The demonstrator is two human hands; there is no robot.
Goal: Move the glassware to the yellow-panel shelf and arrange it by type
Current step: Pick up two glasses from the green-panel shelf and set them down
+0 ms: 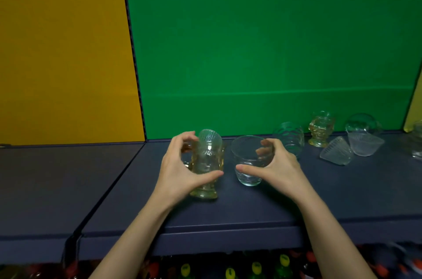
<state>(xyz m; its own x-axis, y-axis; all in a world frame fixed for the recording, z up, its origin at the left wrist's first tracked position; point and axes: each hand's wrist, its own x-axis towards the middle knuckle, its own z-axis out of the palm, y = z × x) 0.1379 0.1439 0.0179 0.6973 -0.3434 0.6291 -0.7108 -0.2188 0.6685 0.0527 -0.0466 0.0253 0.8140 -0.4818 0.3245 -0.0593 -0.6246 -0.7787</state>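
On the dark blue shelf [251, 207] in front of the green panel, my left hand [180, 169] wraps around an amber footed glass mug [205, 189] that has a clear ribbed glass [209, 141] standing in or right behind it. My right hand [276, 164] grips a clear round glass bowl [249, 159] from its right side. The yellow panel [64, 50] backs the shelf section [57, 182] to the left, which holds no glassware in view.
Further right on the green-backed shelf stand a clear wavy tumbler [290, 137], a second amber mug [320, 129], a tipped ribbed glass [335, 151], a ribbed bowl [365, 143] and a domed glass [362, 123]. Another glass [416, 141] sits at the right edge. Bottles [255, 268] fill the shelf below.
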